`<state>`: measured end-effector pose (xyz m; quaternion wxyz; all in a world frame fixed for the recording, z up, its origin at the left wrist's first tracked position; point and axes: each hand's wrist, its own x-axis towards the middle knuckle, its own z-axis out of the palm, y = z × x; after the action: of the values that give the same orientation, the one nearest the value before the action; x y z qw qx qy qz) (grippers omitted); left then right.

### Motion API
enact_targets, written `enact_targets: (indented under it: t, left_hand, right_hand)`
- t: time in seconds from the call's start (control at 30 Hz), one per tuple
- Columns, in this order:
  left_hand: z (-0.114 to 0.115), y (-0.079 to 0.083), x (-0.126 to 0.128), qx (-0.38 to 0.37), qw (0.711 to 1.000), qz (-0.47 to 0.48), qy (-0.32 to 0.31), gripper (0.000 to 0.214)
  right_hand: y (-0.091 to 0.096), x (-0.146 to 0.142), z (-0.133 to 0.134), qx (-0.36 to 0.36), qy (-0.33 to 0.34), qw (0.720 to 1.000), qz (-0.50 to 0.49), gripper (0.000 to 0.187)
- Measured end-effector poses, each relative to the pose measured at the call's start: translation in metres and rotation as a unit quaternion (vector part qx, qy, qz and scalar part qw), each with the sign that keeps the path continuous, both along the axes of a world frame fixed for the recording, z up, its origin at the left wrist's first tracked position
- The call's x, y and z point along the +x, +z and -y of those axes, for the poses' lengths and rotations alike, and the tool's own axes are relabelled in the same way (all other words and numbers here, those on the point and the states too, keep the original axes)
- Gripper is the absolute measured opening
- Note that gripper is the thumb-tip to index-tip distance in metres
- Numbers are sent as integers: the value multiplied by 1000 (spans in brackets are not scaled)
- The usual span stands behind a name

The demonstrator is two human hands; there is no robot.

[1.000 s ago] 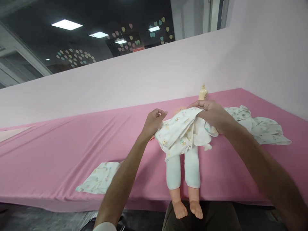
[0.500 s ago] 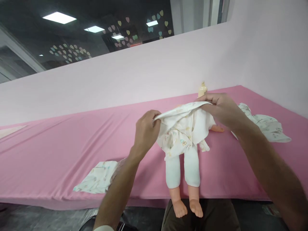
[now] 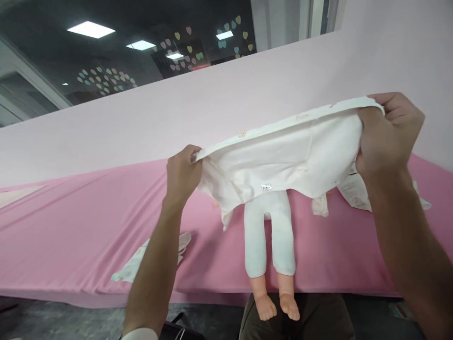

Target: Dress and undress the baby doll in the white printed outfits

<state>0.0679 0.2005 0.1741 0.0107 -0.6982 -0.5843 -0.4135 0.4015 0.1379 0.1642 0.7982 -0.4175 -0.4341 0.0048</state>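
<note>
A white baby garment (image 3: pixel 279 156) with small prints along its edge is stretched taut between my two hands. My left hand (image 3: pixel 184 172) pinches its left end. Higher up, my right hand (image 3: pixel 391 134) grips the right end, with the fingers partly inside the cloth. A small label shows on the lower inside edge. Behind and below the garment a baby doll (image 3: pixel 269 236) lies on its back in white leggings, its bare feet reaching past the bed's front edge. The cloth hides its head and most of its upper body.
A pink sheet (image 3: pixel 88 226) covers the bed. Printed white clothing (image 3: pixel 130 264) lies left, partly behind my left forearm. More white clothing (image 3: pixel 356 189) lies right, behind my right forearm. A pale pink wall (image 3: pixel 159 127) rises at the back, below a window (image 3: pixel 148 42).
Both hands have lifted and moved apart, spreading the garment wide above the doll. It was bunched over the doll's torso before. The bottle at the back is now hidden.
</note>
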Motion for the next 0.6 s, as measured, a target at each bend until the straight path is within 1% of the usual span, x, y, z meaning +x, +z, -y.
enact_targets:
  t: [0.13,0.2,0.23,0.3,0.37,0.43,0.47,0.53,0.57,0.6]
  left_hand:
    - [1,0,-3,18,998,52,-31,29]
    - [0,0,-7,22,997,65,-36,28]
    - [-1,1,-10,12,997,71,-39,27]
    - [-4,2,-15,-13,996,81,-33,26]
    - [-6,-2,-16,-9,998,61,-9,28]
    - [1,-15,-7,39,999,-3,3,32]
    - [9,-25,2,73,996,-42,-7,35]
    - [32,-53,29,120,986,-90,-67,27]
    - [47,-68,45,132,979,-100,-116,20]
    - [62,-83,62,126,970,-109,-178,16]
  right_hand:
    - [-5,18,-4,-57,-12,998,5,2]
    - [-7,22,-7,-82,-11,997,3,5]
    - [-7,23,-7,-90,-7,996,1,7]
    - [-5,21,-7,-98,12,995,-13,8]
    - [-2,16,-5,-102,39,993,-32,9]
    - [0,7,-4,-102,68,991,-58,8]
    - [1,2,-4,-101,81,989,-73,8]
    - [1,-11,-4,-112,108,984,-86,5]
    - [0,-18,-4,-124,126,981,-82,3]
    - [-1,-25,-3,-137,152,976,-72,4]
